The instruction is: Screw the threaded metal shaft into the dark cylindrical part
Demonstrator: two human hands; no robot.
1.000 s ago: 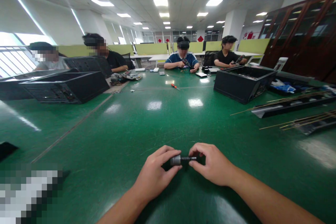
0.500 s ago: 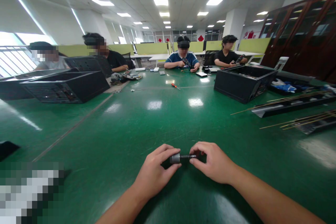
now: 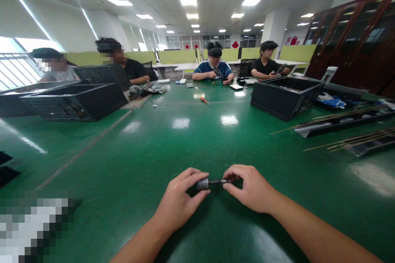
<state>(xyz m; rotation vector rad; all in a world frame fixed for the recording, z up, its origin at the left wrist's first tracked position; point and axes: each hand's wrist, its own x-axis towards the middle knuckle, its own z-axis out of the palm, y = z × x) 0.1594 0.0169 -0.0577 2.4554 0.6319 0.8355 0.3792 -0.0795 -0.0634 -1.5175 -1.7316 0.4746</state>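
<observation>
Green bench (image 3: 185,144): glossy, reaching from the near side to the people seated along the far edge.
Metal piece (image 3: 206,183): held roughly level toward the near edge, fat barrel (image 3: 202,184) to the left, thin shaft (image 3: 216,182) to the right; contact with the bench hard to tell.
Left hand (image 3: 180,197): clamped on the barrel between thumb and fingers, probably for a firm hold at the thickest part.
Right hand (image 3: 251,189): pinching the tip of the shaft, likely for fine control and to keep both ends in line.
Between both: apart, joined only through the metal piece; rear of the barrel hidden by fingers.
Orange screwdriver (image 3: 204,100): lying toward the far edge, well out of reach of either grip.
Open black box (image 3: 274,100): standing toward the far right corner, hiding part of the bench behind.
Black case (image 3: 80,102): by the left edge, likewise blocking sight.
Brass rods (image 3: 335,115): along the right edge, tips jutting inward, a possible snag for a wide sweep.
Pale object (image 3: 37,226): near left corner, too blurred to identify.
</observation>
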